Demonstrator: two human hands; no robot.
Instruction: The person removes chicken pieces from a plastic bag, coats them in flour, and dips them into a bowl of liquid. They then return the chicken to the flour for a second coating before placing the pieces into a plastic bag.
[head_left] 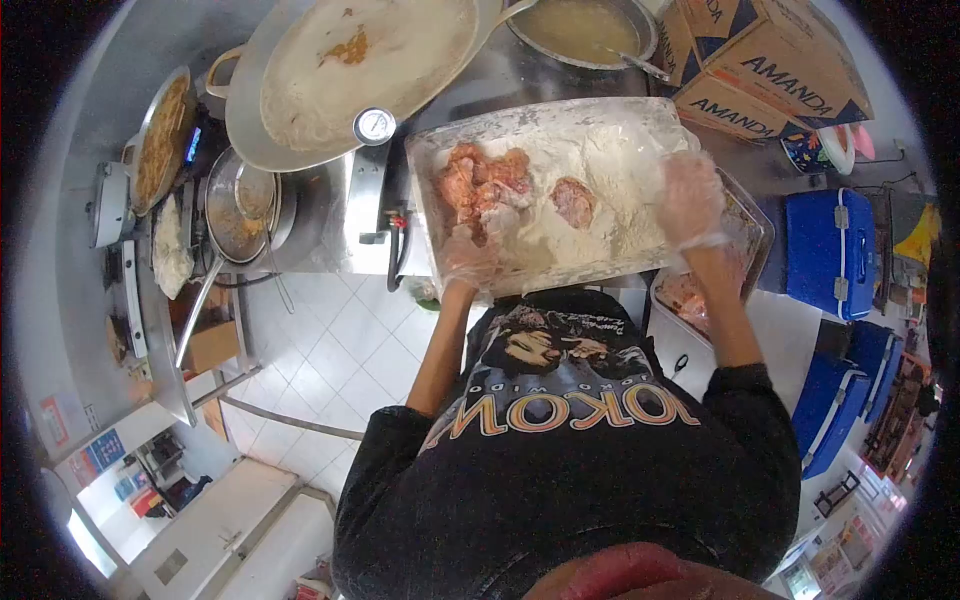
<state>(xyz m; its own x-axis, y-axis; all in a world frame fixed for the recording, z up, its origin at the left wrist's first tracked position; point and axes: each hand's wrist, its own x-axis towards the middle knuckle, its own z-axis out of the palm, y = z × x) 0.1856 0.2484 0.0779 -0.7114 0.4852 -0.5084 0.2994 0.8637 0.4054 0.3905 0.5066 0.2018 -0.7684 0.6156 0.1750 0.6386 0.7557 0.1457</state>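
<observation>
While gripping the clear plastic tub at both ends, holding it raised and tilted just past the black T-shirt, over the near edge of the steel worktop. Left hand, in a thin clear glove, clamped around the tub's near left corner; right hand, gloved likewise, curled over the right end wall and dusted white. Inside the tub, a deep bed of flour banked toward the middle and right. At the left end, a heap of reddish marinated chicken pieces, barely dusted and touching one another; near the middle, one half-buried piece ringed with flour. Judged as early in the coating: nothing fully white to be seen, most of the meat still bare on top. Below the tub's right end, partly hidden by the forearm, a second clear container with more raw reddish meat, untouched by flour, so seemingly more left to dredge. Farther along the worktop, a wide pan of pale, cloudy liquid with a dial thermometer at its rim; nothing floured lying in it, only one brownish patch impossible to identify. Toward the far left edge, a skimmer and another pan; at the far right corner, AMANDA cardboard boxes, with blue coolers just beside the worktop.
</observation>
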